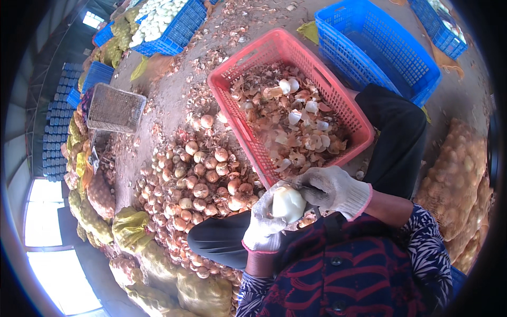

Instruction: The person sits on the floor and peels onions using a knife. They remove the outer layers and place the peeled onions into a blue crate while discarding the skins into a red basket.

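My left hand, in a white knit glove, is closed around a peeled white onion. On the onion's right side is my right hand, gloved too, its fingers gripping a knife whose thin blade points left above the onion. Just beyond both hands stands a red plastic crate holding a layer of brown and white onion skins. A heap of unpeeled onions lies on the floor to the left, beside my bent leg.
Empty-looking stacked blue crates stand at the upper right. A blue crate of peeled onions is at the upper left, near a grey crate. Filled mesh sacks lie at right, and more sacks at lower left. Skins litter the floor.
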A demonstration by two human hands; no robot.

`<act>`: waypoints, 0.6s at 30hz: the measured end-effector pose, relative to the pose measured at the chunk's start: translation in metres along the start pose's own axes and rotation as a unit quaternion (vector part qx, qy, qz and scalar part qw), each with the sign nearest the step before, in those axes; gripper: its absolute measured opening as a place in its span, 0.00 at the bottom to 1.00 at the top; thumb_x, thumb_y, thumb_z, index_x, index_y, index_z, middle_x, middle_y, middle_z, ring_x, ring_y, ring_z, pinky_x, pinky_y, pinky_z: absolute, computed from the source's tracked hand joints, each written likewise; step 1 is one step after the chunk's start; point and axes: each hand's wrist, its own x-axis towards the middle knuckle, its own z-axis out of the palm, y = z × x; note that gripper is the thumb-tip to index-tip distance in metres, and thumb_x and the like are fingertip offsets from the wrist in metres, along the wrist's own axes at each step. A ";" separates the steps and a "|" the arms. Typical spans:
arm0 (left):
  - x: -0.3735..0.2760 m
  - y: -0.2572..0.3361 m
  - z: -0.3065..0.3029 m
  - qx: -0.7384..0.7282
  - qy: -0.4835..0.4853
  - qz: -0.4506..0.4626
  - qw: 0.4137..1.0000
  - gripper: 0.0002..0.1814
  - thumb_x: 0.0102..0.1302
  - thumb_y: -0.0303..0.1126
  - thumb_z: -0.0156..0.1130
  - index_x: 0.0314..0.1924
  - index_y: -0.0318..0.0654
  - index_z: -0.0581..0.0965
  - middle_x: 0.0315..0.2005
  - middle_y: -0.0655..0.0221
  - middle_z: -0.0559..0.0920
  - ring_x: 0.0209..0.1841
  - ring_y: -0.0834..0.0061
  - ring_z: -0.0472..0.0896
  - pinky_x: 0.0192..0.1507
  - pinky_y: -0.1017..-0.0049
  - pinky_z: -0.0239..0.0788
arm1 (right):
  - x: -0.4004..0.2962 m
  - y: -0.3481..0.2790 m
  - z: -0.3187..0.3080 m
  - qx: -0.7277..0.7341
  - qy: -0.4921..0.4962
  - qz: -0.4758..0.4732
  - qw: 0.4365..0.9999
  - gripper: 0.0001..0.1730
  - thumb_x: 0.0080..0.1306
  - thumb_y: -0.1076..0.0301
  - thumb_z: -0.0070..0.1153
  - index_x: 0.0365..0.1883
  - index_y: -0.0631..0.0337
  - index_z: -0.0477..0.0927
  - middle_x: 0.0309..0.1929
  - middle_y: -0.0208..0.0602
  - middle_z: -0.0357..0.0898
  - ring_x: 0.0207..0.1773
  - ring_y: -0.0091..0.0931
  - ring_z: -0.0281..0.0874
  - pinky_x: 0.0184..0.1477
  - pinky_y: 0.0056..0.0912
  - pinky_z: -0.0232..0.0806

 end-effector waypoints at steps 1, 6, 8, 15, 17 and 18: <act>-0.005 0.003 0.001 -0.006 0.021 -0.028 0.999 0.55 0.36 0.33 0.84 0.65 0.23 0.67 0.55 0.53 0.78 0.55 0.60 0.80 0.54 0.66 0.77 | 0.001 0.000 0.002 0.018 0.006 -0.006 1.000 0.20 0.61 0.60 0.66 0.48 0.60 0.81 0.39 0.45 0.84 0.41 0.40 0.84 0.42 0.38 0.76; -0.001 0.011 0.009 -0.040 0.061 -0.019 0.997 0.54 0.34 0.31 0.84 0.64 0.24 0.68 0.56 0.53 0.77 0.55 0.59 0.80 0.51 0.64 0.79 | 0.005 -0.020 0.003 0.127 0.005 0.025 0.992 0.16 0.62 0.57 0.63 0.43 0.58 0.83 0.34 0.43 0.84 0.37 0.42 0.84 0.40 0.38 0.76; 0.001 0.012 0.004 -0.011 0.051 -0.038 0.998 0.54 0.33 0.31 0.84 0.64 0.24 0.68 0.56 0.53 0.77 0.56 0.58 0.80 0.51 0.63 0.80 | 0.004 -0.045 -0.013 -0.125 -0.011 -0.033 0.992 0.17 0.61 0.55 0.62 0.42 0.57 0.84 0.33 0.44 0.83 0.36 0.42 0.84 0.40 0.38 0.75; 0.004 0.009 0.004 0.000 0.013 -0.024 1.000 0.60 0.39 0.37 0.83 0.70 0.25 0.60 0.58 0.53 0.77 0.57 0.63 0.79 0.58 0.68 0.74 | 0.010 -0.018 -0.002 -0.129 0.049 -0.091 0.986 0.09 0.58 0.63 0.66 0.33 0.54 0.82 0.29 0.36 0.83 0.27 0.35 0.82 0.30 0.32 0.73; 0.004 0.010 0.023 -0.039 0.076 -0.024 0.996 0.60 0.44 0.39 0.81 0.73 0.25 0.56 0.58 0.53 0.76 0.56 0.63 0.80 0.57 0.67 0.74 | 0.014 -0.021 0.000 -0.252 0.064 -0.143 0.955 0.07 0.58 0.61 0.64 0.30 0.52 0.82 0.28 0.36 0.83 0.25 0.35 0.82 0.27 0.34 0.73; 0.005 0.013 0.042 -0.054 0.117 -0.011 0.992 0.56 0.47 0.40 0.79 0.71 0.25 0.59 0.57 0.54 0.77 0.55 0.63 0.80 0.55 0.68 0.75 | 0.015 -0.018 0.003 -0.297 0.053 -0.139 0.943 0.07 0.59 0.60 0.62 0.29 0.52 0.81 0.28 0.35 0.83 0.24 0.36 0.82 0.25 0.35 0.72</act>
